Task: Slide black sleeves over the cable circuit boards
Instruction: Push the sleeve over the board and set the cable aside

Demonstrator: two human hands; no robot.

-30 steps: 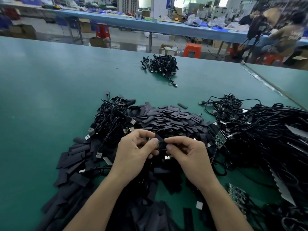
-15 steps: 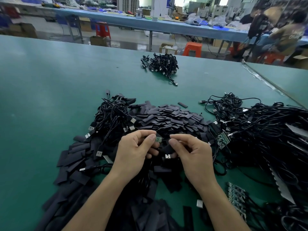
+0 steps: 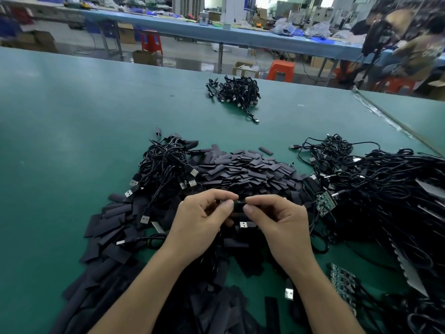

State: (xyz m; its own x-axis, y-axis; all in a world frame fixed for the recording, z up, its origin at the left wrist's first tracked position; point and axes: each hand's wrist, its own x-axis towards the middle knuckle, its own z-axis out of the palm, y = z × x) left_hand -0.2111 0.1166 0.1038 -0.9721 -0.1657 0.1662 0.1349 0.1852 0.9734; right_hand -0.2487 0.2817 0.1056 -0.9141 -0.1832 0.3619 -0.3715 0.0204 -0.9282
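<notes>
Loose flat black sleeves [image 3: 113,227] are spread over the near edge of the green worktop [image 3: 72,116]. A strip of small boards [image 3: 343,280] lies near right.

Above them, a dark green circuit board [image 3: 239,206] is pinched at one end by thumb and forefinger of the left hand [image 3: 202,218] and at the other by thumb and forefinger of the right hand [image 3: 281,220]. The remaining fingers are curled. How far a sleeve covers it cannot be told. A USB plug [image 3: 244,224] hangs just below.

A bare board [image 3: 325,203] lies just right of the hands, against a large cable tangle [image 3: 385,189]. Behind the hands a sleeve heap [image 3: 245,169] is piled, with a cable bundle [image 3: 166,162] at its left.

Well beyond, a small cable bunch [image 3: 236,91] lies alone.

Past the worktop, an orange stool [image 3: 280,69] and a seated person [image 3: 419,51] are seen. The shirt lettering is blurred.
</notes>
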